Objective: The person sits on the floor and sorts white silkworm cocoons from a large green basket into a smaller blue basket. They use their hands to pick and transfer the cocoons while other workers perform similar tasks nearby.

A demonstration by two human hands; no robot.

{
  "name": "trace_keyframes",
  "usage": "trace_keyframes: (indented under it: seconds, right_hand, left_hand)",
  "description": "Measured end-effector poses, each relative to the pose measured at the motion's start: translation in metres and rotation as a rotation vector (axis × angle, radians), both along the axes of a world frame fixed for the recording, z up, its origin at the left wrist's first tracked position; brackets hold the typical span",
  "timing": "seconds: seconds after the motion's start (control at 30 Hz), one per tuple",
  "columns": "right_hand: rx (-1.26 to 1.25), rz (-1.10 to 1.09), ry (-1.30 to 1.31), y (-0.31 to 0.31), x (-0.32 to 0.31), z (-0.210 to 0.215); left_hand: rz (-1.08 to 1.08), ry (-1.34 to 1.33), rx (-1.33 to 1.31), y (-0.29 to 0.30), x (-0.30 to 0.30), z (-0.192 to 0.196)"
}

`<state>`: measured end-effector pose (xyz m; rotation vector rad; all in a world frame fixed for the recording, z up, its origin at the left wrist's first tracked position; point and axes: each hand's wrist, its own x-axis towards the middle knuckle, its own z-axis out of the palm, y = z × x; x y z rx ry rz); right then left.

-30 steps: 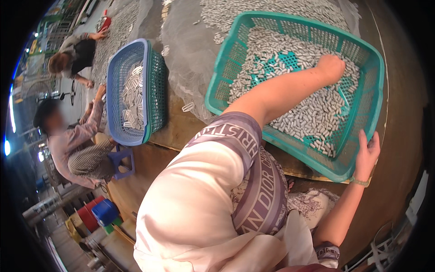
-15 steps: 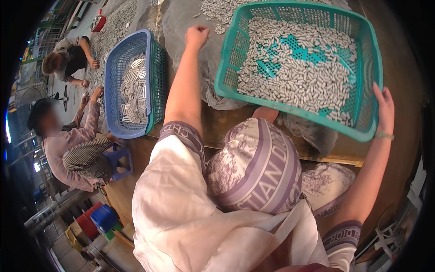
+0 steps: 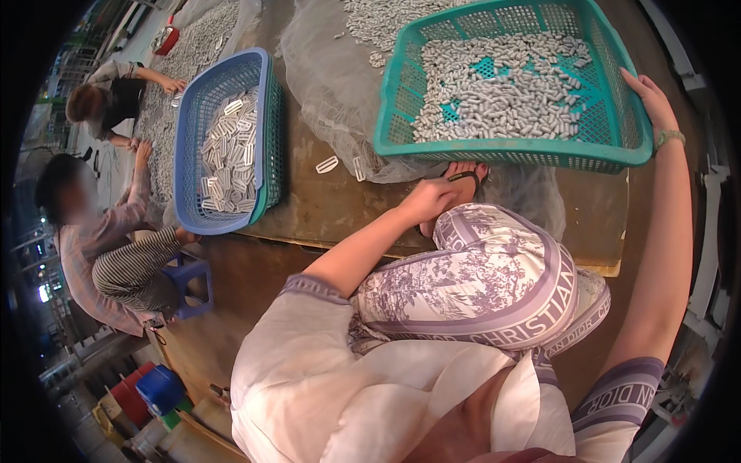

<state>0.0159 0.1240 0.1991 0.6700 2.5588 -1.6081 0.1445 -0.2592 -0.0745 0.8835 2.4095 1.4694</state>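
Your left hand [image 3: 424, 199], fingers curled, is by your sandalled foot [image 3: 463, 171] at the near edge of the board [image 3: 305, 208]; its grip cannot be told. Leftward along that edge, the blue basket [image 3: 212, 226] carries flat slotted pieces [image 3: 233, 158]. Your right hand [image 3: 656, 104] has its fingers against the green basket [image 3: 509, 152], near the board's right edge; how tightly cannot be told. Grey capsule-shaped pieces [image 3: 494, 100] lie inside. Beyond it spreads a heap [image 3: 386, 21].

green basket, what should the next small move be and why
Probably bring the left hand up to the near rim of the green basket to steady it: only the right hand is at the basket, on its right-hand rim, while the left is down by the sandalled foot.
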Motion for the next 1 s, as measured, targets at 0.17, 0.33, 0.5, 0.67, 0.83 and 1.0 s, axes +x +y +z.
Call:
trace_keyframes:
  seconds: [0.17, 0.33, 0.5, 0.67, 0.83, 1.0]
  right_hand:
    - [0.057, -0.029, 0.063, -0.017, -0.013, 0.002]
    - [-0.040, 0.062, -0.019, 0.026, -0.035, 0.003]
    - [0.040, 0.103, -0.018, 0.027, -0.049, 0.001]
    - [0.053, 0.106, 0.014, 0.009, -0.047, 0.002]
    - [0.142, 0.076, 0.042, 0.024, -0.033, -0.014]
    - [0.151, 0.103, 0.057, 0.050, -0.017, -0.032]
  left_hand:
    - [0.086, -0.029, -0.547, 0.061, -0.032, 0.015]
    - [0.159, 0.072, -0.590, 0.085, -0.038, -0.024]
    - [0.099, 0.092, -0.704, 0.095, -0.046, -0.032]
    - [0.154, -0.011, -0.678, 0.113, -0.051, -0.073]
    - [0.276, 0.271, -0.220, 0.070, -0.024, -0.026]
    - [0.384, 0.113, -0.264, -0.087, 0.006, 0.045]
